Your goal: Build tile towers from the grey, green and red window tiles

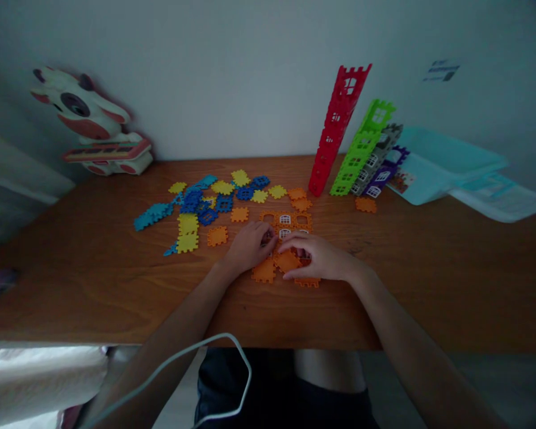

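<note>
Both my hands rest on a flat patch of joined orange toy tiles (290,225) near the middle of the wooden table (93,274). My left hand (249,245) is curled, its fingertips pressing on the patch's left side. My right hand (320,257) lies over the lower right part, fingers bent onto an orange tile (287,261). Another orange tile (264,271) lies just below my left hand. What either hand pinches is partly hidden.
Loose blue, yellow and orange tiles (205,205) are scattered behind the hands. Red (338,128), green (361,149), grey and purple tile towers lean against the wall. Teal plastic lids (451,170) lie at the right, a cow-shaped toy (93,128) at the back left. A white cable (214,381) hangs below.
</note>
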Action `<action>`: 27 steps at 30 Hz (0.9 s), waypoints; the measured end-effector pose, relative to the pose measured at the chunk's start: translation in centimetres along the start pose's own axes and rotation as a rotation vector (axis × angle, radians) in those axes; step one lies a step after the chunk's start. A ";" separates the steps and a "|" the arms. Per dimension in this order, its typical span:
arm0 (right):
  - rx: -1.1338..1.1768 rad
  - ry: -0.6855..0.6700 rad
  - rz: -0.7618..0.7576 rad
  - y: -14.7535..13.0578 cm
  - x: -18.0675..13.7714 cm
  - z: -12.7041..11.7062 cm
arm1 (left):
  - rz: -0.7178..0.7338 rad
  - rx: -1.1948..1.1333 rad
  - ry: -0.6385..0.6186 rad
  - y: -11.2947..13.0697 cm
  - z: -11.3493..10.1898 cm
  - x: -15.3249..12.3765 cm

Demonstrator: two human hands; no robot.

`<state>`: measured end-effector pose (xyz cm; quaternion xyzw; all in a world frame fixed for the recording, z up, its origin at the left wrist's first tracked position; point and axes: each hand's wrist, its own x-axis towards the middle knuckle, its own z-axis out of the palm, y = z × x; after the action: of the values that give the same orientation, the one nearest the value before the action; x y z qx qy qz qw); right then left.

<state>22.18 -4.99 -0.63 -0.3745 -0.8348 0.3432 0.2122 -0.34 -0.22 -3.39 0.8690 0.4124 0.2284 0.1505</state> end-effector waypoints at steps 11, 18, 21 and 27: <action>-0.149 0.151 0.112 -2.2 -1.6 1.4 | -0.020 -0.119 0.054 0.7 -0.3 -0.9; -0.359 0.512 0.087 -3.8 -5.2 6.4 | 0.033 -0.115 0.092 3.2 -1.8 -5.8; -0.373 0.559 0.089 -4.2 -6.3 7.4 | 0.075 -0.057 0.036 4.4 -2.1 -8.5; -0.358 0.587 0.055 -5.8 -8.5 9.1 | 0.033 -0.037 0.051 5.4 -2.3 -12.2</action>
<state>19.17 -18.14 -3.39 -0.5108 -0.7747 0.0744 0.3652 -4.80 -13.02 -2.35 0.8665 0.3974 0.2606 0.1524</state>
